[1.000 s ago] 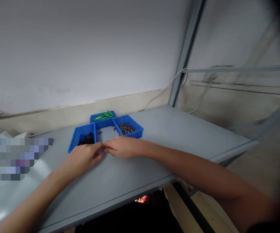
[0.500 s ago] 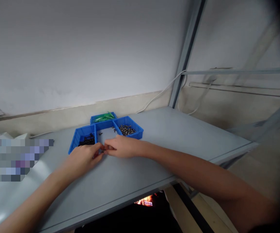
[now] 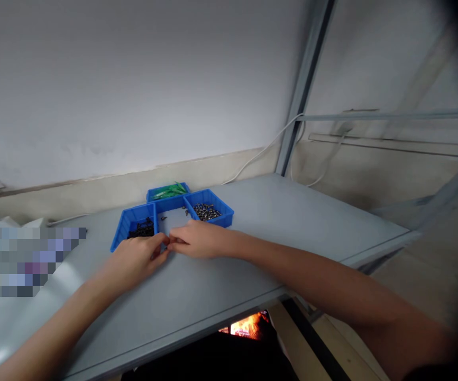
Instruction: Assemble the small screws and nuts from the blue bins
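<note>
Pinching a tiny dark part (image 3: 168, 244) between them, the left hand (image 3: 136, 259) and right hand (image 3: 197, 239) meet fingertip to fingertip on the tabletop (image 3: 292, 222) before three blue trays (image 3: 133, 216), seemingly fitting it together, which needs steady fingers.

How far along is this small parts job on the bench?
No finished pile shows. In hand: left hand and right hand meet fingertip to fingertip over something too small to identify. Left: dark parts fill the left bin, shiny ones the right bin, green pieces the back bin.
</note>
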Demonstrator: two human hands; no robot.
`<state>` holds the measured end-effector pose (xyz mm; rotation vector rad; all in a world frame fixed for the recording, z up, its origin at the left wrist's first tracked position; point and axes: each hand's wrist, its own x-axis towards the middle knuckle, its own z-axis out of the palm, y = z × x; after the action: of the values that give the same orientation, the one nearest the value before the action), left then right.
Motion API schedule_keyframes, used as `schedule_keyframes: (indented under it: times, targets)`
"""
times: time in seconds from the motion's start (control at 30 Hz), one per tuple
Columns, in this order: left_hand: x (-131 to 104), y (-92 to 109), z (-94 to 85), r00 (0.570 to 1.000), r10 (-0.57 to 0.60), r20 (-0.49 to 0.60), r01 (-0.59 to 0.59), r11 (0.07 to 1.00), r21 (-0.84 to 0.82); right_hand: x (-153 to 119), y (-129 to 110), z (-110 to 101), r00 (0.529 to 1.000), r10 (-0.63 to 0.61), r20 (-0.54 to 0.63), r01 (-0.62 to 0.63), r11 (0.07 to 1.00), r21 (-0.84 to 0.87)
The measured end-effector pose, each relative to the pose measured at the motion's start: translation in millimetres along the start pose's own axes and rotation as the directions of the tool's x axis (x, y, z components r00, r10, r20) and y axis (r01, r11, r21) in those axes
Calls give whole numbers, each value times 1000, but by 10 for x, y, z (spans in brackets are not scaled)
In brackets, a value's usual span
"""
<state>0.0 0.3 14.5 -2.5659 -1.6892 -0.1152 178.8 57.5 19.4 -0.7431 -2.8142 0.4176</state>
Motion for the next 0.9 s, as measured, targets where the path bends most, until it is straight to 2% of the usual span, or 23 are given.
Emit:
schedule_keyframes:
  times: [0.4,0.7,0.9]
  targets:
    - [7,-13,21,998,11,-58,-11,1000,2,10,1,10,1000,5,0,-5,1000,-4]
    - [5,-17,14,998,-2,-59,3,1000,14,18,33,27,999,31,-4,-31,998,46]
    - [13,-22,18,998,-15,-57,16,1000,7,30,59,38,1000,5,-19,-3,997,82]
